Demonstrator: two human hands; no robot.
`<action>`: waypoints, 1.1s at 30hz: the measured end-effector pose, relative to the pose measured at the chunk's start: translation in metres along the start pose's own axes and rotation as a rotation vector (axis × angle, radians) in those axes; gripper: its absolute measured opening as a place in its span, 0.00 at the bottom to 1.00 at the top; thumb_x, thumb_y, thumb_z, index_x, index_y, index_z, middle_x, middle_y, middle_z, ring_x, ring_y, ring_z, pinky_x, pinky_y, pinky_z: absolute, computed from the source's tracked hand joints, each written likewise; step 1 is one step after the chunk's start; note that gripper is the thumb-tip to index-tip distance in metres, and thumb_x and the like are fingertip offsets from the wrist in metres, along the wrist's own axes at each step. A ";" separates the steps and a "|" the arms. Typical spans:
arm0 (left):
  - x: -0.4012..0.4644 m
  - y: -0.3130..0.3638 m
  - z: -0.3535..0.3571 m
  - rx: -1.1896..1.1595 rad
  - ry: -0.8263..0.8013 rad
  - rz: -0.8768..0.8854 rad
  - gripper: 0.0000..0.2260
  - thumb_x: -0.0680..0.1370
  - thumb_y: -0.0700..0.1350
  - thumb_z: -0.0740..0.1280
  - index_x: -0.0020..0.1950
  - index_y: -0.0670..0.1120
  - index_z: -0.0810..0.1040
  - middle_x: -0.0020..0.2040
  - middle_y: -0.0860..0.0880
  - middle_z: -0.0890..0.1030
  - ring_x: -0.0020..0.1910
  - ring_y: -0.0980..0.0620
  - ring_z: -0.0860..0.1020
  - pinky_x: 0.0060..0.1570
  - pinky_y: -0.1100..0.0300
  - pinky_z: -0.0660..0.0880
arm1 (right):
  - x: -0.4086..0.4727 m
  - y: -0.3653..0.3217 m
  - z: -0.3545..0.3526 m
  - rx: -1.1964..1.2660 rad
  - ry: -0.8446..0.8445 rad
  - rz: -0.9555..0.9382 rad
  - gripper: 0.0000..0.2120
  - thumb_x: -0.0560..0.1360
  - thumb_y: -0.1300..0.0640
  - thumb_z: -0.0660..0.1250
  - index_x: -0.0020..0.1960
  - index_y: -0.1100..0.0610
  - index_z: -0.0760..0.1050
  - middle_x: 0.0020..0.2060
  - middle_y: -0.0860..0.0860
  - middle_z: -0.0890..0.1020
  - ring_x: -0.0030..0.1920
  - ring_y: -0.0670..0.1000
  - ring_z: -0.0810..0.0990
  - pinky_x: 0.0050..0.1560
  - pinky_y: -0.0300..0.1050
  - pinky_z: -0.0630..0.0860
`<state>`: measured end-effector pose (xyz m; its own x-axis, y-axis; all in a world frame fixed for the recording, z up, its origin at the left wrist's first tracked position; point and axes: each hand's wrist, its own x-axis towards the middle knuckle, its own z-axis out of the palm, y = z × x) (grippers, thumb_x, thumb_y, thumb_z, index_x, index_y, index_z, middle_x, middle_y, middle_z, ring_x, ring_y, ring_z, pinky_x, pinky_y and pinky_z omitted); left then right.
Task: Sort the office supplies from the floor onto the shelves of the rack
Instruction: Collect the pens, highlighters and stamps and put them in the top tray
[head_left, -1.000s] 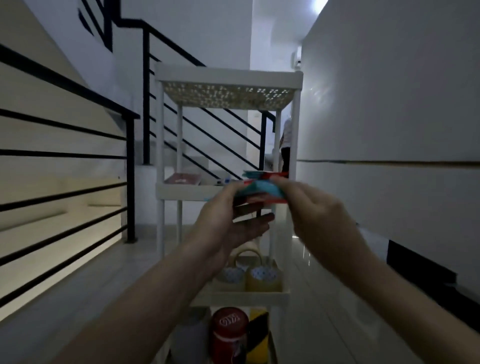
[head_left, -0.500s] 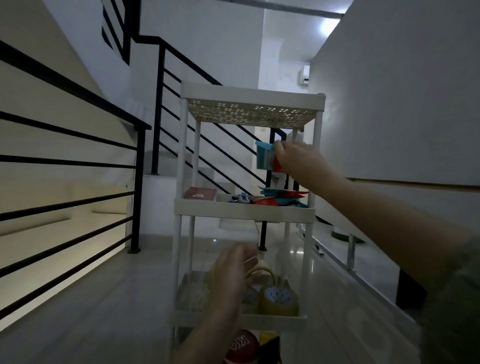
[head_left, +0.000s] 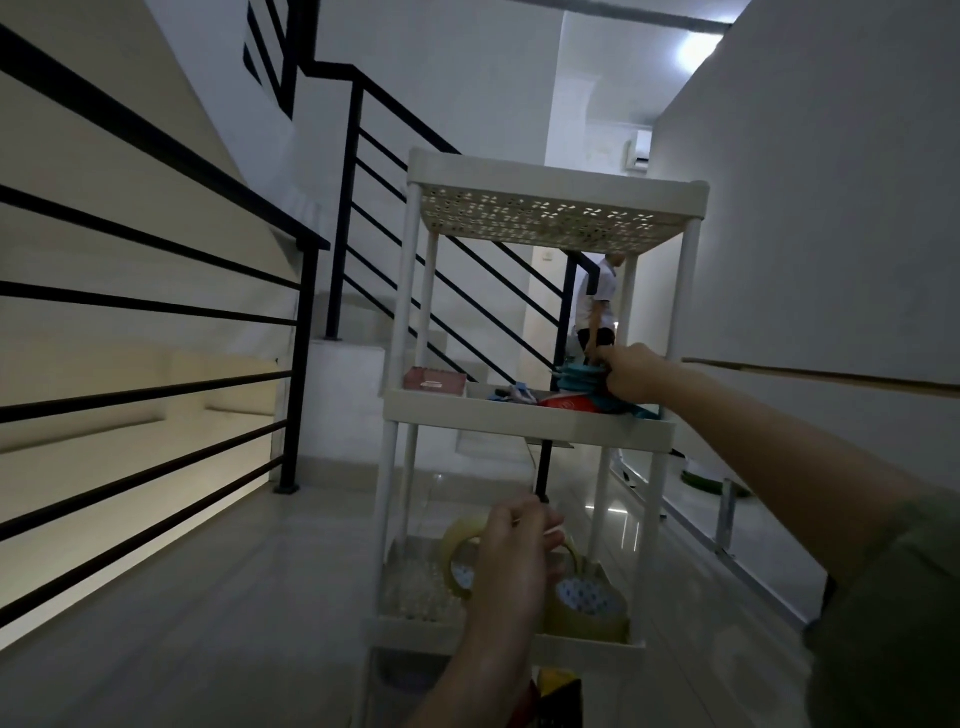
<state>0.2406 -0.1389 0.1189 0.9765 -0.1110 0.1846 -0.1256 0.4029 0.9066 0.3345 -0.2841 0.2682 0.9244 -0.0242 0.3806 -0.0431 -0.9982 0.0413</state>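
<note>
While the right hand (head_left: 631, 378) reaches over the second shelf of the white rack (head_left: 530, 421), its fingers curl around a stack of teal packets (head_left: 579, 382) at the shelf's right end, holding the stack just above other teal and red items (head_left: 566, 402) lying there. On the same shelf a small reddish box (head_left: 435, 379) sits at the left end, and a few small objects, too blurred to identify, lie near the middle. Lower down, the left hand (head_left: 511, 558) hovers in front of the third shelf with fingers loosely curled; whether it grips anything I cannot tell. Behind it on that shelf stand rolls of clear tape (head_left: 589, 605), one partly hidden by the hand. Above, the perforated top shelf (head_left: 550, 221) is seen from below. Black stair railings (head_left: 156, 312) run along the left, and a person in a white shirt (head_left: 597, 306) stands beyond the rack in the corridor
</note>
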 end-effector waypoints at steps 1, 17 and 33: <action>0.000 0.001 0.000 0.000 -0.003 0.003 0.04 0.80 0.42 0.59 0.51 0.46 0.73 0.48 0.49 0.78 0.49 0.54 0.77 0.42 0.61 0.74 | 0.000 0.000 0.000 0.008 -0.035 0.000 0.20 0.80 0.63 0.54 0.71 0.60 0.63 0.66 0.60 0.70 0.66 0.58 0.70 0.63 0.47 0.68; -0.010 0.013 0.007 0.048 -0.048 0.084 0.05 0.80 0.42 0.58 0.49 0.51 0.72 0.49 0.51 0.78 0.52 0.53 0.76 0.51 0.57 0.74 | -0.036 -0.011 -0.012 0.276 0.196 -0.060 0.24 0.78 0.67 0.56 0.73 0.57 0.60 0.59 0.63 0.76 0.58 0.58 0.76 0.53 0.46 0.72; -0.084 -0.111 -0.088 0.983 -0.392 -0.473 0.06 0.80 0.46 0.59 0.43 0.51 0.72 0.47 0.50 0.76 0.45 0.56 0.76 0.41 0.63 0.72 | -0.265 0.009 0.191 0.228 -0.861 -0.300 0.17 0.79 0.62 0.57 0.66 0.56 0.70 0.64 0.54 0.75 0.62 0.52 0.73 0.60 0.41 0.69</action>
<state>0.1877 -0.0944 -0.0306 0.8629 -0.4051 -0.3022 -0.0125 -0.6148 0.7886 0.1618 -0.2967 -0.0089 0.8509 0.2949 -0.4347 0.2338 -0.9537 -0.1894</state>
